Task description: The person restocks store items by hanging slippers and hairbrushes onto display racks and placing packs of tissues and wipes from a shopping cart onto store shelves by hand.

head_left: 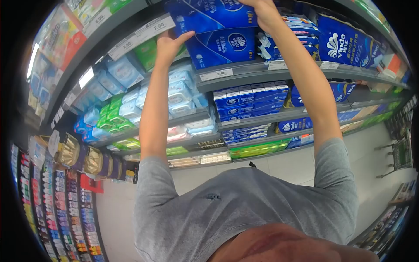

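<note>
You've got pale tile floor [118, 214] at lower left, grey store shelving [248, 71] up top and down both sides, plus a bright light strip [32, 61] upper left.

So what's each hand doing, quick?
Left hand: thumb against upper blue pack; grip hidden.
Right hand: at same pack, partly out of frame; grip unclear.

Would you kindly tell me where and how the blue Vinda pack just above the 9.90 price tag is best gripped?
I'd grip the blue Vinda pack by its left and right sides, probably a palm on each, coming from the shelf's open front. Its broad, flat front face offers little to pinch. The left hand is at its upper left corner; small packs sit near its right side.
</note>
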Demonstrator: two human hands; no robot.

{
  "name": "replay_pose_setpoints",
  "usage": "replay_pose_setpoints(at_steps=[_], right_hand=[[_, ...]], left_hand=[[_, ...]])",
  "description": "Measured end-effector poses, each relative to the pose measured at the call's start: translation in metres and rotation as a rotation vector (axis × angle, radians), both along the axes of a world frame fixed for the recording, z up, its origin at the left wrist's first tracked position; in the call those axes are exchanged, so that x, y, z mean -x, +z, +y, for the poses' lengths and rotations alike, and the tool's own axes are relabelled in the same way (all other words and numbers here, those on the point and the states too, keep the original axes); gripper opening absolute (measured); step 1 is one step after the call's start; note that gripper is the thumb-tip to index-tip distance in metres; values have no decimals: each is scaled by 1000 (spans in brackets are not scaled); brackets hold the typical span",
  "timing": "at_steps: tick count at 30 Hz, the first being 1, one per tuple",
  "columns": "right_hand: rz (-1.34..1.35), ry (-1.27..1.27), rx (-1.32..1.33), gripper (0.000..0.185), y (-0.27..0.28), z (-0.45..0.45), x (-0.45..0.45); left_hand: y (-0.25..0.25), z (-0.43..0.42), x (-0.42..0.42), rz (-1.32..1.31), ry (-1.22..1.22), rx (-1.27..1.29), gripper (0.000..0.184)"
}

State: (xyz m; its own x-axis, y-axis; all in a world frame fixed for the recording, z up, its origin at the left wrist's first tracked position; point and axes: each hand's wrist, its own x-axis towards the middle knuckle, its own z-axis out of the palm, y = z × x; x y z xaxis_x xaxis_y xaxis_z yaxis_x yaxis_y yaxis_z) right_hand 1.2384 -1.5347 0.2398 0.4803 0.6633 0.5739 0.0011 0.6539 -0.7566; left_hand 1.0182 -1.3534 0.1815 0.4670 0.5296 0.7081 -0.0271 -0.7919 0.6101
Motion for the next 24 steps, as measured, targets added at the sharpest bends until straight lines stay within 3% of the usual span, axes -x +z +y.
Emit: replay_pose_setpoints(at_steps=[2,9,11,12,13,16,20,22,23,24], right_hand=[[8,3,18,32,0,11,-9],[-178,-436,296,33,4,4,15],[-382,-876,-31,40,-19,22,12],[-359,-870,127,49,-22,15,24],[-368,-863,-21,55,-30,23,26],[-357,-906,-19,58,-37,32,32],[-356,-916,-94,62,-38,33,35],[-331,-928,-52,62,-43,29,41],[-336,-929,-52,62,-48,26,46],[-538,-1107,-176,61,-52,21,52]], left_hand=[[2,-11,-4,-47,3,-23,55],[-8,-23,-18,-180,24,-27,53],[-10,-37,-19,-322,-61,-119,54],[-11,-36,-21,-350,-114,-90,55],[-12,-31,-23,-352,-114,-90,55],[-11,-23,-26,-316,69,-31,50],[-9,-5,-27,-304,82,-45,51],[-2,-25,-20,-123,312,-30,54],[-5,-27,-20,-162,284,-37,57],[-11,-35,-22,-213,378,-251,58]])
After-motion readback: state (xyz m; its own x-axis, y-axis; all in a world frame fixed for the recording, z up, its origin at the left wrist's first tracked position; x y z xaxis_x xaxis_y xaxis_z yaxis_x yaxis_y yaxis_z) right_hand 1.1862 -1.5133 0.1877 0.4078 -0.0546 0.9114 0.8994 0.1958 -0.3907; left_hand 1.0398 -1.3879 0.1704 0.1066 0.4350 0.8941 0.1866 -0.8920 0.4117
